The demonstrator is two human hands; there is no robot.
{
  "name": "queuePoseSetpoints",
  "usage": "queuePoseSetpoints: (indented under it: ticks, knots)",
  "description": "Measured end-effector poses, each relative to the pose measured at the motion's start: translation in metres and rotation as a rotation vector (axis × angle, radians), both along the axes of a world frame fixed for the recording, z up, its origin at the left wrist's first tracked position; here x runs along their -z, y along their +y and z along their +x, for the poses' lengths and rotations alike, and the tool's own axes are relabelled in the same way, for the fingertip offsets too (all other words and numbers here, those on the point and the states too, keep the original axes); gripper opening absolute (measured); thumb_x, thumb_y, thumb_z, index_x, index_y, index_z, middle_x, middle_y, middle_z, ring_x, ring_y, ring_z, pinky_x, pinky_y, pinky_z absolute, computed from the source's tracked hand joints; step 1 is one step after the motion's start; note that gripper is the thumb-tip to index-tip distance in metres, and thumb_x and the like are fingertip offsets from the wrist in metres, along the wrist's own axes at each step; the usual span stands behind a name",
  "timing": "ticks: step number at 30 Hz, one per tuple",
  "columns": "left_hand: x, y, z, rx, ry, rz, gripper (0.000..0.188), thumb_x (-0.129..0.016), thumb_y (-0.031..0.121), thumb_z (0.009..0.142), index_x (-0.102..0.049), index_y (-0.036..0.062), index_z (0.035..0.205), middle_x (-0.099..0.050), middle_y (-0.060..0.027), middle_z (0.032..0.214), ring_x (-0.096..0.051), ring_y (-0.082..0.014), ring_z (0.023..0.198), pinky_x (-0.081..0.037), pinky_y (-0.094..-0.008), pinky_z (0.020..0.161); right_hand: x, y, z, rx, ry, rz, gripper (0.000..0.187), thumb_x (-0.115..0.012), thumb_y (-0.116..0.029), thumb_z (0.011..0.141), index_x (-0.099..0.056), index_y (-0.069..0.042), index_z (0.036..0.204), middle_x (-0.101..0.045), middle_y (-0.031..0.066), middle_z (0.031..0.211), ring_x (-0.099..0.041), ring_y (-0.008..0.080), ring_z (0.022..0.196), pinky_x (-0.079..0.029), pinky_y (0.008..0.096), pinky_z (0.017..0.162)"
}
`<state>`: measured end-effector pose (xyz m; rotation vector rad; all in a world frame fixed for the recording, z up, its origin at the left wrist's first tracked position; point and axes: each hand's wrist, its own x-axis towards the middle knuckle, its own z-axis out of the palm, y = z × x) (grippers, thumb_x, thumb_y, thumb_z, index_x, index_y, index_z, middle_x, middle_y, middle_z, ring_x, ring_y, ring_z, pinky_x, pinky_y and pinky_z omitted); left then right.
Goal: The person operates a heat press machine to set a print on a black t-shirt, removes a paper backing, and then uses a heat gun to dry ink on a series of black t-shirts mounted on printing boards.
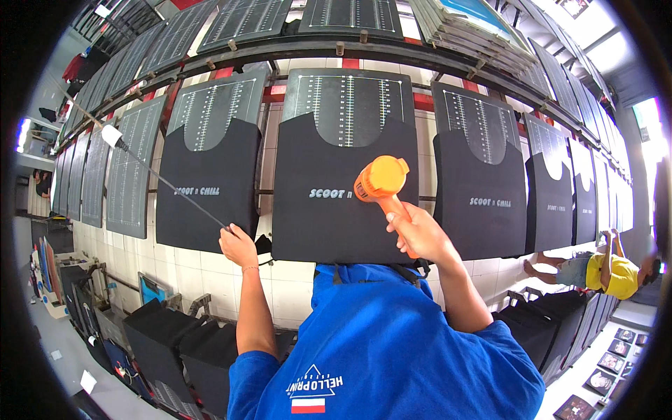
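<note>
Blower (383,180) in right hand (424,235), cord (162,176) in left hand (239,246)

The fingers of your right hand (423,236) grip an orange hot-air gun (382,178) above a black shirt (329,231); those of your left hand (239,246) pinch a dark cord (185,197).

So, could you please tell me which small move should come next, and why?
Probably passing the orange blower across the pale lettering on the nearest black garment: the right hand holds it over that print, while the left hand holds the cord off leftward.
</note>
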<state>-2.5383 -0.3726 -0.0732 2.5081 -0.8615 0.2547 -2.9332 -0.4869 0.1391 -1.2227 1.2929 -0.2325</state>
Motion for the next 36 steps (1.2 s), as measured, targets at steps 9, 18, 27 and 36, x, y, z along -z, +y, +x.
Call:
queuePoseSetpoints:
  ticks: [9,18,27,36]
  knots:
    - [0.0,-0.003,-0.003,-0.06,-0.016,0.02,0.03,-0.051,0.027,0.097,-0.059,-0.0002,0.089,-0.067,-0.0163,0.087,-0.06,-0.0366,0.086,-0.047,-0.0483,0.077,0.005,-0.003,-0.013,-0.056,0.049,-0.016,0.039,-0.055,-0.037,0.098,-0.056,0.001,0.109,-0.062,0.0047,0.083,-0.059,0.0108,0.059,-0.051,0.0265,0.053]
    - [0.003,-0.002,-0.001,-0.063,-0.042,0.023,0.03,-0.052,0.028,0.097,-0.059,-0.0006,0.091,-0.067,-0.0156,0.087,-0.061,-0.0363,0.085,-0.047,-0.048,0.076,0.004,-0.002,-0.019,0.013,0.035,-0.035,0.038,-0.054,-0.036,0.099,-0.057,0.001,0.108,-0.063,0.0047,0.087,-0.058,0.0098,0.06,-0.052,0.0259,0.054]
    - [0.0,-0.003,-0.004,-0.047,-0.064,0.018,0.029,-0.052,0.027,0.096,-0.059,0.0005,0.09,-0.066,-0.0154,0.086,-0.061,-0.0361,0.085,-0.047,-0.048,0.075,0.008,-0.001,-0.019,0.004,0.001,-0.017,0.037,-0.054,-0.035,0.099,-0.057,0.002,0.107,-0.063,0.0043,0.086,-0.058,0.0093,0.06,-0.052,0.0256,0.055]
    - [0.003,-0.003,-0.001,-0.059,-0.066,0.017,0.029,-0.052,0.028,0.096,-0.058,0.0006,0.088,-0.066,-0.0159,0.085,-0.06,-0.0367,0.084,-0.047,-0.0483,0.075,0.0,0.001,-0.02,0.058,0.029,-0.018,0.037,-0.054,-0.032,0.099,-0.057,0.003,0.112,-0.063,0.0045,0.087,-0.057,0.0086,0.06,-0.051,0.0253,0.055]
